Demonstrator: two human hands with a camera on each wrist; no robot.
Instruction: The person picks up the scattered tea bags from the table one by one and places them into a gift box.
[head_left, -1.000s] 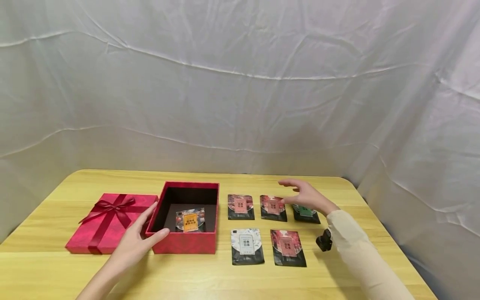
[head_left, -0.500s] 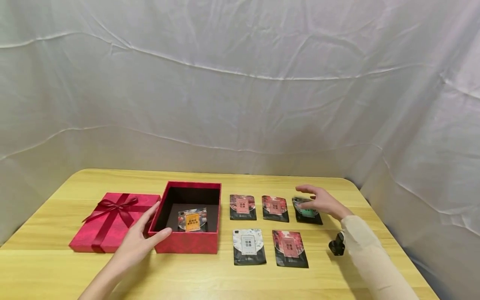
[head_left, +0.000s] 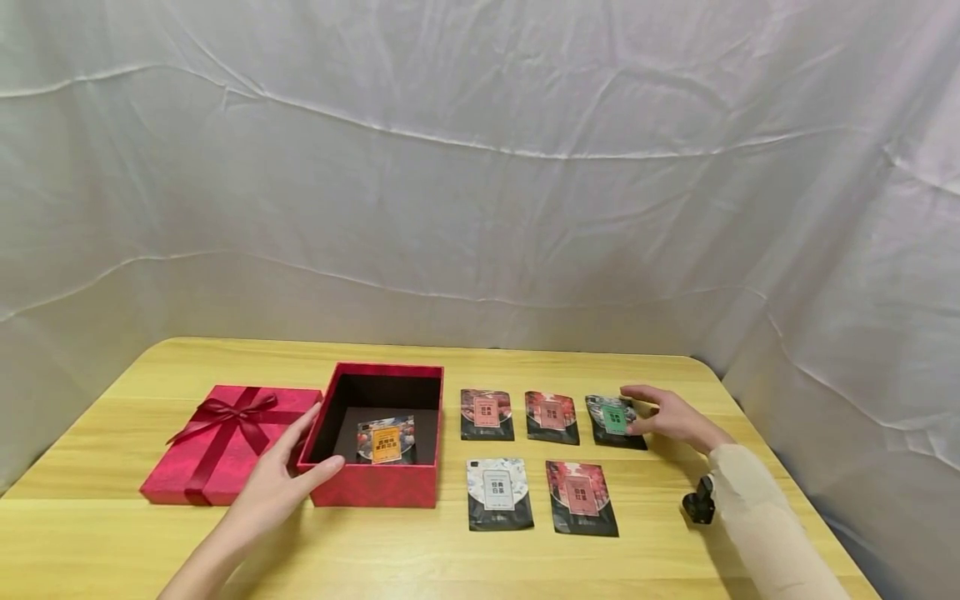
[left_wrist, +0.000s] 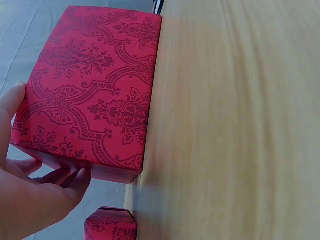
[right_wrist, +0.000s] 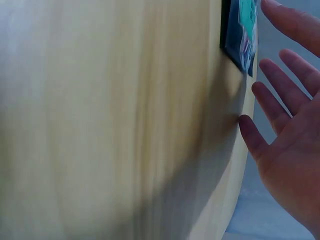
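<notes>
My left hand (head_left: pixel 270 479) rests at the near left corner of an open red gift box (head_left: pixel 375 487). Its thumb lies at the front wall's rim and its relaxed fingers touch the left side, as the left wrist view also shows. Inside the box leans a tea sachet with an orange label (head_left: pixel 386 444). At the far right, my right hand (head_left: pixel 675 419) hovers by the right edge of a green-labelled tea sachet (head_left: pixel 614 419), thumb overlapping it. Loosely spread, with nothing in them, appear the fingers (right_wrist: pixel 272 107) in the right wrist view.
Two red-labelled sachets (head_left: pixel 486 413) (head_left: pixel 551 416) lie left of the green one. Nearer are a white-labelled sachet (head_left: pixel 498 493) and another red one (head_left: pixel 581 497). The box lid with a ribbon bow (head_left: pixel 198 454) lies left of the box. A pale curtain (head_left: pixel 480 208) hangs behind the table.
My right hand has moved right and lower, from over the middle red sachet to the green sachet's right edge, uncovering it. My left hand has stayed at the box.
</notes>
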